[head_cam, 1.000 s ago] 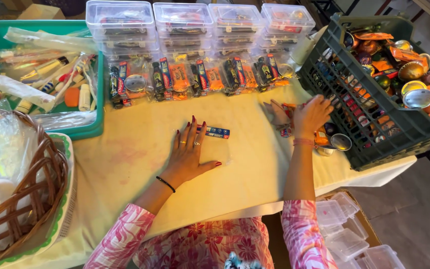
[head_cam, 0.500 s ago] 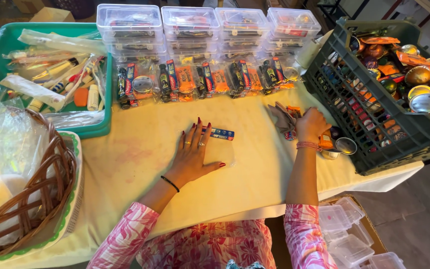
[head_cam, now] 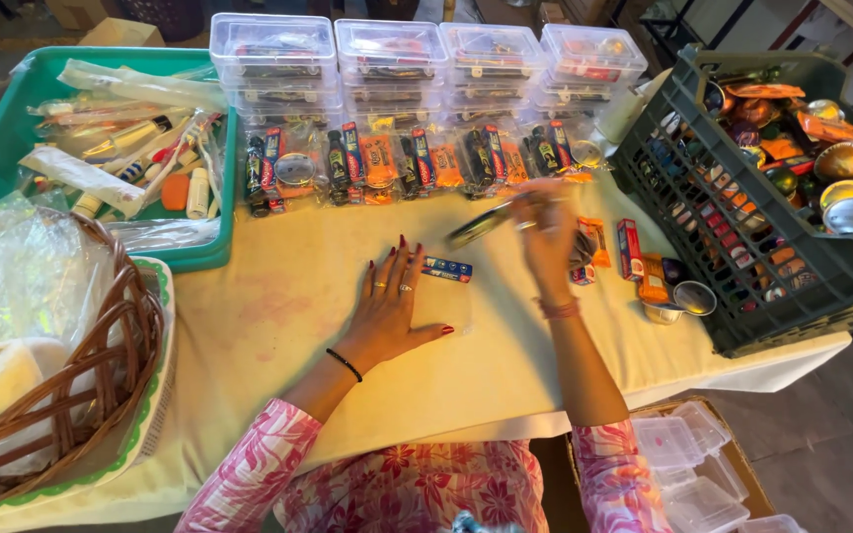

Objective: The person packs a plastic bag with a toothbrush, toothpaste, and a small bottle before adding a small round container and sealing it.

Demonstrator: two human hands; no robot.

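Note:
My left hand (head_cam: 387, 311) lies flat, fingers spread, on the cream tablecloth (head_cam: 269, 316), its fingertips against a clear plastic pouch (head_cam: 446, 296) that has a small blue packet (head_cam: 446, 268) at its top. My right hand (head_cam: 548, 232) is raised above the table and grips a thin dark stick-like item (head_cam: 481, 224) that points left; it is blurred. Just right of that hand lie loose small items: an orange packet (head_cam: 594, 240), a red box (head_cam: 629, 249) and a round tin (head_cam: 693, 298).
Filled clear pouches (head_cam: 377, 163) line the back, with stacked clear lidded boxes (head_cam: 392, 59) behind. A green tray (head_cam: 12, 109) of tubes is back left, a wicker basket (head_cam: 81, 385) at left, a dark crate (head_cam: 742, 247) of goods at right. Empty clear boxes (head_cam: 693, 464) sit below.
My right hand has come left from the crate's edge and lifted, now carrying the dark stick-like item. My left hand stays flat on the pouch.

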